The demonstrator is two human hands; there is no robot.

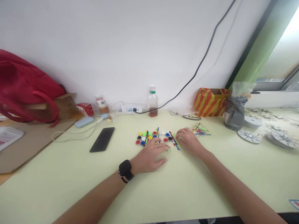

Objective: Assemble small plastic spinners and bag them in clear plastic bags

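My left hand (150, 155) lies over the near side of a group of small coloured round pieces (143, 138), fingers stretched out and apart. A green round piece (168, 149) shows by its index fingertip. Thin coloured sticks (174, 141) in blue, red and other colours lie between the two hands. My right hand (187, 140) rests at the right end of the group, its fingers bent down beside a light green stick (177, 142). The fingertips are partly hidden, so any grip there cannot be made out. Behind it lies a clear bag (201, 129) with more coloured pieces.
A black phone (102, 139) lies to the left, near a blue power bank (84, 122) with a white cable. Bottles (153, 102), a power strip (130, 109) and a striped bag (210, 102) line the wall. Grey-white discs (249, 136) are at right; a red bag (28, 84) at left.
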